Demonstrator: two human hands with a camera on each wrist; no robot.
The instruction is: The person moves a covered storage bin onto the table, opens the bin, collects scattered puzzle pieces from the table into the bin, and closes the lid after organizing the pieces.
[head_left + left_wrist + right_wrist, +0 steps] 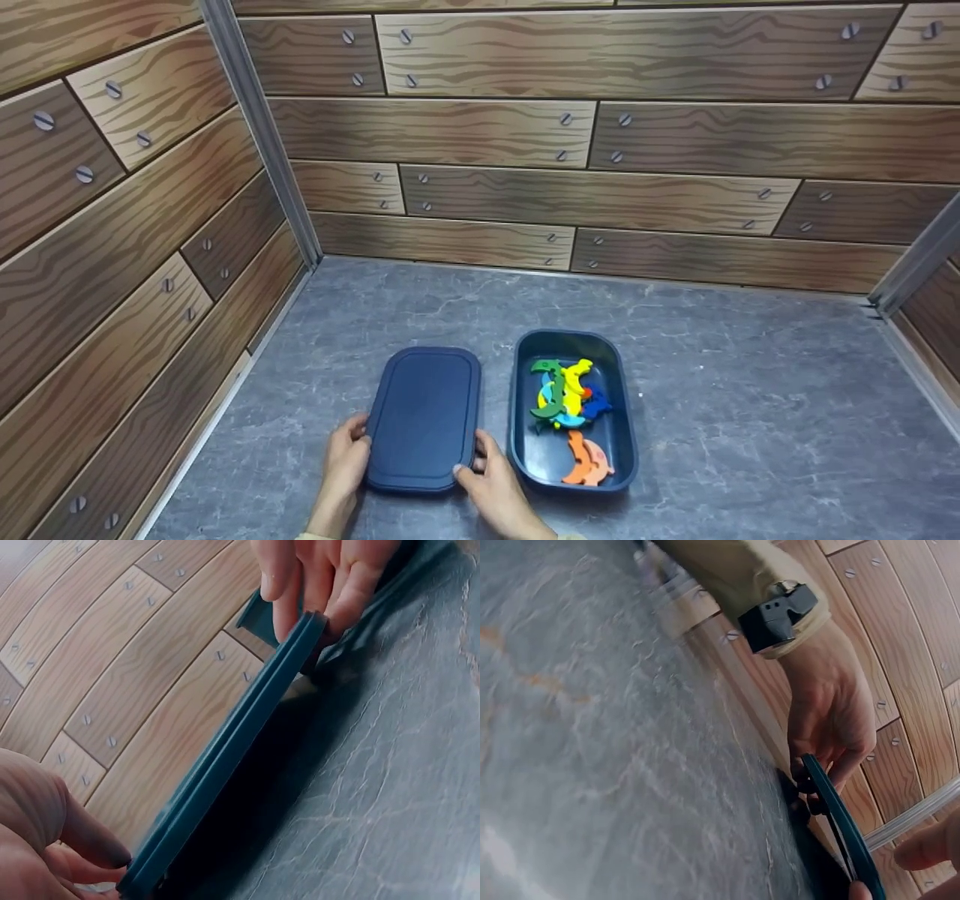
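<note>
A dark blue rectangular lid [425,420] with rounded corners lies between both hands. My left hand [346,459] grips its left edge near the front corner, and my right hand [495,484] holds the opposite edge with the thumb at the rim. The left wrist view has the lid's side edge [232,750] above the grey surface, with dark shadow below. Right of the hands stands an uncovered matching box [540,457]. Inside it, green [556,390], yellow [574,379] and blue [596,405] shaped pieces form a pile; an orange piece [576,459] and a peach crescent [598,461] lie nearer the front.
The grey marbled tabletop [750,405] spreads out around the lid and box. Wood-patterned panels wall it in at the back [480,135] and left [135,247], joined by a metal corner post [262,135]. Another panel borders the right side.
</note>
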